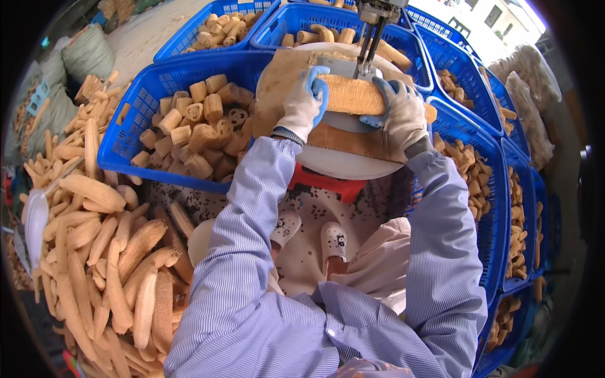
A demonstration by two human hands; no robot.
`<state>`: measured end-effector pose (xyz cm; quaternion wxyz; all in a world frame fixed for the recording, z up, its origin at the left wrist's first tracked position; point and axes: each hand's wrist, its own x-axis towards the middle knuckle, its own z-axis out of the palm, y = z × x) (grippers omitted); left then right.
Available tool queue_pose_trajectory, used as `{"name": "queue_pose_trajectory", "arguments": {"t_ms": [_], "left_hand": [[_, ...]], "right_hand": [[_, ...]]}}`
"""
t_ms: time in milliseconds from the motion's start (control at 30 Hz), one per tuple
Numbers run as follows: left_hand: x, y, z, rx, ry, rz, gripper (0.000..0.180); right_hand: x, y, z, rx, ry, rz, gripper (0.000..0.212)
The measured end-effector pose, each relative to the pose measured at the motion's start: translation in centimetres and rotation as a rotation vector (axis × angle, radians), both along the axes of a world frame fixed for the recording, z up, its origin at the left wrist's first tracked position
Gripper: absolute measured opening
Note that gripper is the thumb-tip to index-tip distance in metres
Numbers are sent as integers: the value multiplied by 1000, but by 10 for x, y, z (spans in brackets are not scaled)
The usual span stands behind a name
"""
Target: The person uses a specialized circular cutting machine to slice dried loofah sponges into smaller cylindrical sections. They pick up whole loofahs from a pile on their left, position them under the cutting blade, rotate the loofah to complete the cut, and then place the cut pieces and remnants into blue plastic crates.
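Between my two gloved hands a tan dried loofah (350,94) lies crosswise. My left hand (305,104), in a white and blue glove, grips its left end. My right hand (398,108), gloved alike, has its fingers closed over the right end. Right behind the loofah, a machine's metal head (370,38) comes down on vertical rods to a metal plate; whether a blade touches the loofah is hidden. The round work surface (343,162) under it is white, partly covered with brown board. A small loofah piece (430,113) shows just beyond my right hand.
A blue crate (135,101) of short cut loofah pieces stands left of the work surface. Whole loofahs (110,252) are heaped at the lower left. More blue crates (498,189) line the right and back. A red support (328,183) shows below the surface, above my shoes.
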<state>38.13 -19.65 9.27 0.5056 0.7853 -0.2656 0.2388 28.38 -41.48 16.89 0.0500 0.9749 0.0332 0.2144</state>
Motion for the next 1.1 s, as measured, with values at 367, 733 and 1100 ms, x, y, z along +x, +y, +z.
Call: {"name": "queue_pose_trajectory", "arguments": {"t_ms": [367, 733, 1100], "left_hand": [[41, -8, 21, 161, 292, 250, 45], [43, -20, 62, 567, 305, 199, 50], [71, -20, 65, 674, 450, 169, 45]], "right_hand": [[24, 0, 24, 73, 233, -71, 99], [67, -29, 25, 483, 434, -79, 83], [89, -33, 24, 782, 555, 88, 79]]}}
